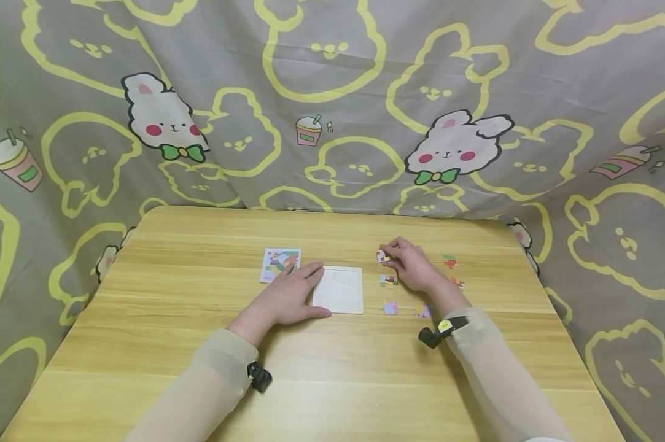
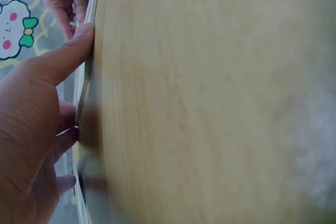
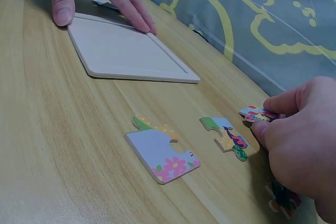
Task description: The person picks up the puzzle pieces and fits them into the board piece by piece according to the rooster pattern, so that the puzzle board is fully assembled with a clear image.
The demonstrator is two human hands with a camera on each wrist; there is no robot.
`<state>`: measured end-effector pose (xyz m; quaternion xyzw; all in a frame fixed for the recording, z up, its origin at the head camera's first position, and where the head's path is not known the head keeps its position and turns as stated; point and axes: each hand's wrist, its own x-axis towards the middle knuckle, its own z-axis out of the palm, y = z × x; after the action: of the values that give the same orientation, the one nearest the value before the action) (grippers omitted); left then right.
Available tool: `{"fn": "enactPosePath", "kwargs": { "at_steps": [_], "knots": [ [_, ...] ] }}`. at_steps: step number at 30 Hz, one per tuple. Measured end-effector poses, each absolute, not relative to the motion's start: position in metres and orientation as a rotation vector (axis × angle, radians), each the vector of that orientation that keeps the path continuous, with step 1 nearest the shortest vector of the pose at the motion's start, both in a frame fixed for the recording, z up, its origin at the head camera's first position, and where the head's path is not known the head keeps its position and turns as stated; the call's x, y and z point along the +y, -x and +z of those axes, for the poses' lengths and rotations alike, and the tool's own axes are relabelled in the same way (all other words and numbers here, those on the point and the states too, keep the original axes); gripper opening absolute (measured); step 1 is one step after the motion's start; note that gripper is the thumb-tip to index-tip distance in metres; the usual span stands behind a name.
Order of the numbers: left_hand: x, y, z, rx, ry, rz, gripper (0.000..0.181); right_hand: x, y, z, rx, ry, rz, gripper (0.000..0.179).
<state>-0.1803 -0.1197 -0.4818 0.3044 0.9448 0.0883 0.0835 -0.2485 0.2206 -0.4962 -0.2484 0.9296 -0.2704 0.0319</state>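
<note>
My left hand (image 1: 293, 294) rests at the left side of a pale, shallow puzzle tray (image 1: 340, 293). In the right wrist view, its thumb touches the near corner while its straight fingers lie over the far corner. Thumb and fingertips of my right hand (image 1: 417, 270) pinch a colourful jigsaw piece (image 3: 256, 113), right of the tray. Just below that hand is a green, blue and yellow piece (image 3: 226, 136). Closer to me lies a lilac piece with a pink flower (image 3: 163, 156). The tray's inside shows no pieces.
A printed picture card (image 1: 273, 263) lies left of the tray, partly under my left fingers. More pieces sit around my right forearm: a lilac-orange one (image 1: 422, 311), a red one (image 1: 450, 262) and an orange-red one (image 1: 458, 283). A patterned curtain (image 1: 354, 159) hangs behind the wooden table (image 1: 332, 380).
</note>
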Motion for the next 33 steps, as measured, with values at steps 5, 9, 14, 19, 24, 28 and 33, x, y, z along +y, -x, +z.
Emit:
{"fn": "enactPosePath", "kwargs": {
  "at_steps": [5,9,14,19,24,28,33],
  "knots": [
    [-0.119,0.182,-0.483,2.817,-0.893,0.285,0.109,0.222,0.248,-0.496,2.841,0.734,-0.937,0.045],
    [-0.118,0.184,-0.483,2.809,-0.873,0.321,0.111,0.222,0.248,-0.494,2.808,0.693,-1.030,0.045],
    [-0.118,0.184,-0.483,2.816,-0.869,0.369,0.111,0.221,0.248,-0.489,2.778,0.663,-1.110,0.044],
    [-0.118,0.185,-0.483,2.810,-0.855,0.383,0.112,0.218,0.246,-0.482,2.768,0.681,-1.141,0.044],
    [-0.119,0.186,-0.484,2.797,-0.834,0.394,0.113,0.211,0.242,-0.473,2.744,0.707,-1.168,0.044],
    [-0.119,0.186,-0.484,2.796,-0.823,0.404,0.114,0.205,0.239,-0.466,2.721,0.734,-1.170,0.044],
    [-0.118,0.186,-0.485,2.797,-0.817,0.428,0.114,0.197,0.235,-0.461,2.686,0.747,-1.196,0.043]
  ]
}}
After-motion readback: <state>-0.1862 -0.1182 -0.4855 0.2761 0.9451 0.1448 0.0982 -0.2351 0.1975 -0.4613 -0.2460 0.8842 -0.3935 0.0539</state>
